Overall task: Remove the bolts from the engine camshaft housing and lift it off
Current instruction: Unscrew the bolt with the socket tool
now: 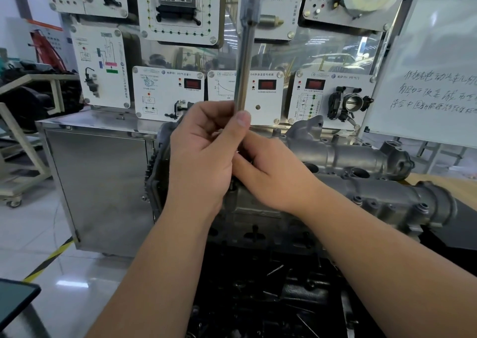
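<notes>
The grey cast camshaft housing (366, 198) lies across the engine from centre to right, with several bolt heads along its edge. A long steel socket wrench (245, 61) stands nearly upright above the housing's left end. My left hand (204, 152) grips its lower shaft, thumb pressed on the steel. My right hand (271, 172) sits just below and to the right, fingers curled in at the base of the tool. What those fingers hold is hidden behind my left hand.
A training board (180, 92) with sensor panels stands right behind the engine. A steel cabinet (100, 183) is at the left, a whiteboard (433, 79) at the right. Dark engine block parts (271, 299) lie below the housing.
</notes>
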`<state>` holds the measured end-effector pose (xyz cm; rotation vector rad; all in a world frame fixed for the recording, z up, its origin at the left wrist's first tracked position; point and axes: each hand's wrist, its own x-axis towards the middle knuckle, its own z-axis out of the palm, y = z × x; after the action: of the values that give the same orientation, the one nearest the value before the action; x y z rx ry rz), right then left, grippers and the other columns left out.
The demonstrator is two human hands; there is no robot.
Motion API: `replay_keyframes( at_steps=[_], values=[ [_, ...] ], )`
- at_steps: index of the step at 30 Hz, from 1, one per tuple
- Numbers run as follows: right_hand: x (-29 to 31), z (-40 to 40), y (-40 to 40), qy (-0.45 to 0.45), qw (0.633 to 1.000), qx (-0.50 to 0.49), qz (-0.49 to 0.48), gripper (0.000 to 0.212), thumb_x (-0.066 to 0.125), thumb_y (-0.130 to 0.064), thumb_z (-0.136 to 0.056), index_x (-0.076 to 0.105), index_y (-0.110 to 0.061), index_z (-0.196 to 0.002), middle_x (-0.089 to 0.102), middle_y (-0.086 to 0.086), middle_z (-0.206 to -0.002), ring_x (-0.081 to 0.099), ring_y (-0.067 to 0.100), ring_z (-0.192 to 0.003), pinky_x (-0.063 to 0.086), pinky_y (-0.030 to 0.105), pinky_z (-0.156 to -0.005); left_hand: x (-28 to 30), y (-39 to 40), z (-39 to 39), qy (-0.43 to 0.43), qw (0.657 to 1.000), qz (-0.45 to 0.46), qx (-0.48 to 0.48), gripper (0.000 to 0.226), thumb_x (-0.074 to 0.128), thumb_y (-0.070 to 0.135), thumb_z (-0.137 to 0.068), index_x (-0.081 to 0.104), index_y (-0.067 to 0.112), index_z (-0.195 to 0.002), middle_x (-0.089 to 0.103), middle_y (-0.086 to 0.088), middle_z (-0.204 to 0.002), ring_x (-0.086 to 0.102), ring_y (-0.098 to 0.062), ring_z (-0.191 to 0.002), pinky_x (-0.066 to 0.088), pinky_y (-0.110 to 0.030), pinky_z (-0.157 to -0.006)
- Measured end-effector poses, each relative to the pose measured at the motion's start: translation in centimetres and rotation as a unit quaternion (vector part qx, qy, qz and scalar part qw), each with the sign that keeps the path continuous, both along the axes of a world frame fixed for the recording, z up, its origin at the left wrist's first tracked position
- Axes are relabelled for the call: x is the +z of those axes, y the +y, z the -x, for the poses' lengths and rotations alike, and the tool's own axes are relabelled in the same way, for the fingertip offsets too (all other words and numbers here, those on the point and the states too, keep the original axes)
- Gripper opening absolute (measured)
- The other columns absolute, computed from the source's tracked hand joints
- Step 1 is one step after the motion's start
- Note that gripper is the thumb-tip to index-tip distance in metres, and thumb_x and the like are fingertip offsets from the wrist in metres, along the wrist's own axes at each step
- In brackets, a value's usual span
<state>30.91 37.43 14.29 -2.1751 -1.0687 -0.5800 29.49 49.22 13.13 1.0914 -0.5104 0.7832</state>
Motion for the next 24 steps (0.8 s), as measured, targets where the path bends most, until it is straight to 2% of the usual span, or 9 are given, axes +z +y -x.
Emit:
replay_keyframes(
  at_steps=[2,5,7,9,13,16,19,21,24],
  values=[
    [0.03,0.07,-0.07,0.001,1.000,0.005,-0.004,0.025,0.046,-0.029,-0.103,0.054,-0.011,-0.088,0.060,0.003,-0.066,0.056,0.017,-0.058,0.045,0.037,-0.056,-0.05,-0.17,-0.10,-0.005,1.000,0.007,0.014,0.016,0.075,0.012,-0.082,0.065,0.021,-0.091,0.073,0.009,-0.079,0.068,-0.006,-0.078,0.054,-0.021,-0.076],
    [0.07,0.22,0.02,0.010,1.000,0.009,-0.011,0.029,0.041,-0.031,-0.101,0.055,-0.011,-0.087,0.060,0.002,-0.068,0.056,0.017,-0.061,0.045,0.035,-0.057,-0.10,-0.20,-0.09,0.004,1.000,-0.011,-0.010,0.008,0.074,0.017,-0.087,0.072,0.025,-0.089,0.074,0.008,-0.081,0.069,-0.007,-0.080,0.054,-0.020,-0.076],
    [0.07,0.16,0.05,0.016,1.000,0.010,-0.010,0.028,0.041,-0.029,-0.103,0.054,-0.013,-0.085,0.059,0.001,-0.069,0.055,0.015,-0.062,0.045,0.033,-0.058,-0.05,-0.08,-0.08,0.018,0.999,-0.033,-0.030,0.016,0.062,0.026,-0.096,0.076,0.028,-0.089,0.075,0.004,-0.084,0.070,-0.009,-0.083,0.055,-0.021,-0.077],
    [0.04,0.11,0.10,0.016,1.000,0.008,-0.011,0.026,0.040,-0.030,-0.102,0.051,-0.018,-0.081,0.057,-0.002,-0.066,0.053,0.011,-0.060,0.043,0.028,-0.057,0.00,0.12,-0.13,0.029,0.998,-0.043,-0.040,0.026,0.053,0.025,-0.099,0.078,0.028,-0.090,0.077,0.002,-0.083,0.070,-0.010,-0.083,0.055,-0.022,-0.077],
    [0.03,0.13,0.17,0.014,1.000,0.002,-0.007,0.026,0.039,-0.034,-0.099,0.049,-0.018,-0.080,0.052,-0.008,-0.061,0.048,0.009,-0.055,0.039,0.027,-0.054,0.09,0.11,-0.09,0.036,0.999,-0.005,-0.030,0.016,0.060,0.019,-0.094,0.075,0.023,-0.089,0.075,0.001,-0.078,0.068,-0.010,-0.075,0.055,-0.024,-0.073],
    [0.11,0.23,0.05,-0.005,1.000,-0.005,0.002,0.029,0.045,-0.036,-0.103,0.050,-0.013,-0.085,0.054,-0.003,-0.062,0.050,0.012,-0.056,0.041,0.032,-0.054,0.08,0.15,-0.16,0.028,0.998,0.042,-0.038,0.005,0.067,0.015,-0.087,0.069,0.016,-0.091,0.074,0.001,-0.076,0.068,-0.010,-0.073,0.057,-0.025,-0.071],
    [0.16,0.34,0.01,-0.009,1.000,0.000,0.002,0.025,0.047,-0.027,-0.105,0.055,-0.006,-0.094,0.059,0.004,-0.067,0.055,0.019,-0.059,0.044,0.039,-0.058,0.17,0.12,-0.14,0.012,0.998,0.058,-0.008,0.013,0.073,0.009,-0.081,0.066,0.017,-0.088,0.073,0.006,-0.074,0.067,-0.006,-0.071,0.055,-0.021,-0.066],
    [0.12,0.41,0.07,-0.009,1.000,0.004,0.004,0.024,0.045,-0.023,-0.106,0.055,-0.005,-0.094,0.059,0.001,-0.067,0.054,0.018,-0.059,0.043,0.036,-0.058,0.20,0.12,-0.09,0.011,0.999,0.053,-0.002,0.016,0.074,0.008,-0.079,0.064,0.017,-0.087,0.072,0.008,-0.073,0.067,-0.004,-0.070,0.054,-0.018,-0.065],
    [0.05,0.38,0.06,-0.004,1.000,0.003,-0.005,0.022,0.045,-0.019,-0.106,0.049,-0.014,-0.084,0.050,-0.010,-0.062,0.047,0.007,-0.054,0.036,0.022,-0.054,0.25,0.21,-0.06,0.035,0.998,0.034,-0.032,0.007,0.070,0.017,-0.084,0.072,0.024,-0.081,0.072,0.006,-0.076,0.065,-0.008,-0.073,0.054,-0.020,-0.070]
  ],
)
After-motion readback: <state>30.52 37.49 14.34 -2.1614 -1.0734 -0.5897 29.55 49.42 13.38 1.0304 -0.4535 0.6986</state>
